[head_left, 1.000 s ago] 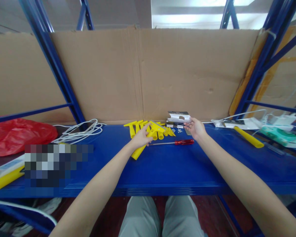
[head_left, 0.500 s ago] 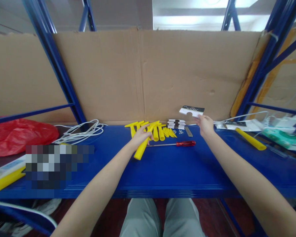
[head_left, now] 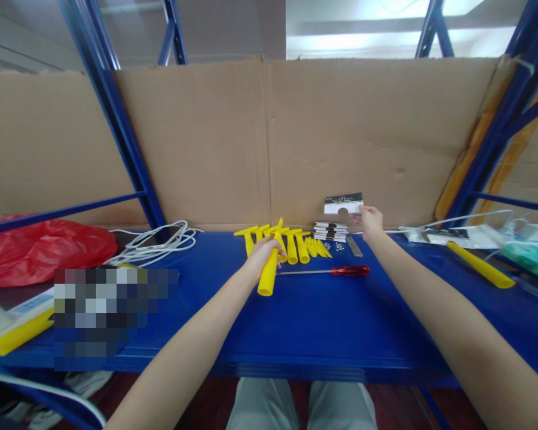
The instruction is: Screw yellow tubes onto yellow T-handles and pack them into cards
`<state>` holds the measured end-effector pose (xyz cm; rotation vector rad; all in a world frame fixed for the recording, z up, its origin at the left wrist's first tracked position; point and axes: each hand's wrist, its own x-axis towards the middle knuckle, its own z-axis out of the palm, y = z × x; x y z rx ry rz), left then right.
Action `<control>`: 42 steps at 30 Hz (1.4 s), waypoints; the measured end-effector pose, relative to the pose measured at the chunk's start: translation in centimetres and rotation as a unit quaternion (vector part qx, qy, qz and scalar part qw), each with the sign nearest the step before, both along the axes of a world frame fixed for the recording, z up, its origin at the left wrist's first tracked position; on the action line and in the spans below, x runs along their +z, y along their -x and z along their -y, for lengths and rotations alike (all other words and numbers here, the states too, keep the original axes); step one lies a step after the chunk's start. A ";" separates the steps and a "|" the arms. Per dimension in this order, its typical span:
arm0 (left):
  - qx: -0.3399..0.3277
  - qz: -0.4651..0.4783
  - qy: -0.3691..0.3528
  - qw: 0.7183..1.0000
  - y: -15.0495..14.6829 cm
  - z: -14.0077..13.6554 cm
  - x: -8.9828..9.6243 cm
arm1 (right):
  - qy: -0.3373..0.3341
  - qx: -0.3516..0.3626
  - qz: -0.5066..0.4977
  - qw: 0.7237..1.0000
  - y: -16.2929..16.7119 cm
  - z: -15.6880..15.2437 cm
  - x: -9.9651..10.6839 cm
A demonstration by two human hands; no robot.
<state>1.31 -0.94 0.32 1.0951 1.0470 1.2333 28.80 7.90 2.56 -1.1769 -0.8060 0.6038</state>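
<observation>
My left hand (head_left: 260, 258) is wrapped round the tube of a yellow plastic T-shaped handle (head_left: 268, 280), its hollow end towards me. In my right hand (head_left: 370, 223), a black-and-white printed card (head_left: 343, 203) with a round notch in its lower edge is pinched by its right side, raised above the shelf. Below it lies a stack of similar folded cards (head_left: 330, 232). More yellow T-shaped handles (head_left: 302, 249) lie in a row behind the left hand. Beside them are small pointed yellow pieces (head_left: 317, 248), tiny screws (head_left: 339, 246) and a flat metal strip (head_left: 354, 246).
A screwdriver with a red handle (head_left: 349, 271) lies across the blue shelf (head_left: 323, 322). White cable (head_left: 161, 245) and a red plastic bag (head_left: 49, 248) are at left. Another yellow tube (head_left: 479, 264) lies at right. Cardboard (head_left: 341, 137) stands along the back.
The yellow handle in my left hand has turned, its crossbar now pointing more away from me. The card in my right hand has swung to a more level angle. The whole view has shifted slightly.
</observation>
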 end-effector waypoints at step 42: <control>0.000 -0.011 0.034 0.999 0.2 0.5 0.9 | 0.067 0.134 0.621 0.769 1.1 7.5 -2.0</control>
